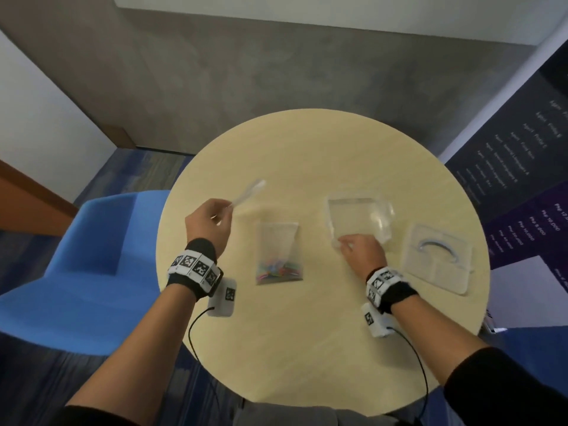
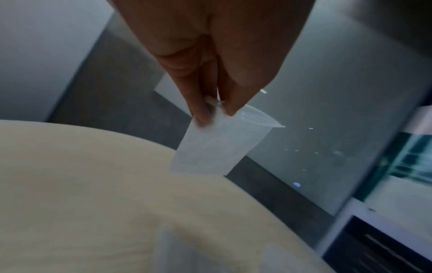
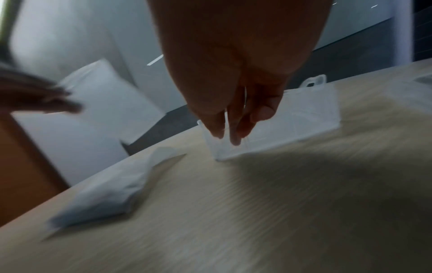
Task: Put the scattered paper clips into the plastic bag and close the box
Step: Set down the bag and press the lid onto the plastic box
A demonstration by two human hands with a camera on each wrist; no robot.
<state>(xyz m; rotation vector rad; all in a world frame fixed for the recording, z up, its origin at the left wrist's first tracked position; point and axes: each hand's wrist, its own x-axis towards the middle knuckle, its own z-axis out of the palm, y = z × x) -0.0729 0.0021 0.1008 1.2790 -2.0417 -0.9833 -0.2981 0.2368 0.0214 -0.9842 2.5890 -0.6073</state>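
A clear plastic bag (image 1: 278, 256) with coloured paper clips (image 1: 278, 269) in its bottom lies flat at the middle of the round table (image 1: 307, 348). My left hand (image 1: 229, 207) is raised over the table's left side. It pinches a small empty clear bag (image 2: 217, 144) by its top edge between thumb and fingers (image 2: 201, 110). The open clear box (image 1: 359, 219) stands right of the middle. My right hand (image 1: 342, 249) grips its near left corner, fingertips (image 3: 218, 133) down on the wall of the box (image 3: 292, 120). The filled bag (image 3: 105, 194) shows blurred in the right wrist view.
The box's clear lid (image 1: 439, 262) lies flat near the table's right edge. A blue chair (image 1: 92, 256) stands close against the table's left side. Cables run from both wrists over the table's near edge.
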